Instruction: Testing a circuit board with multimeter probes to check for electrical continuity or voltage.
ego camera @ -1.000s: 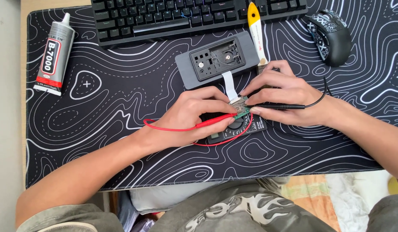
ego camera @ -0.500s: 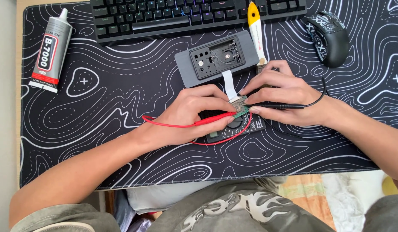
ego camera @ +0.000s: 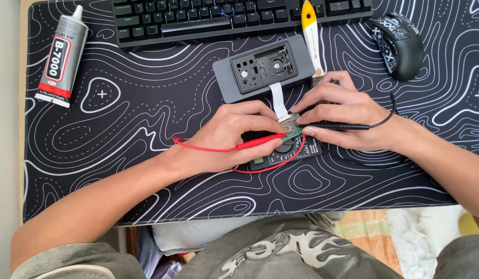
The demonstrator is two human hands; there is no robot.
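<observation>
At frame center, the left hand (ego camera: 234, 134) pinches a red probe (ego camera: 260, 143) onto a small circuit board (ego camera: 290, 129). The right hand (ego camera: 348, 116) grips a black probe (ego camera: 337, 125) there, so the 2 tips meet the board above the meter (ego camera: 283, 155).

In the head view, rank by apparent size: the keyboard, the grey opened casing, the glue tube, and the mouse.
1. Keyboard, though cut off at the top.
2. Grey casing.
3. Glue tube and mouse: too alike to rank.

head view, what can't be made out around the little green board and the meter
- Green board: mostly covered by both hands' fingertips.
- Black meter: its top hidden under the left hand; dial setting too small.
- Probe tips: hidden between the fingers.
- Keyboard: cut off by the top edge.
</observation>
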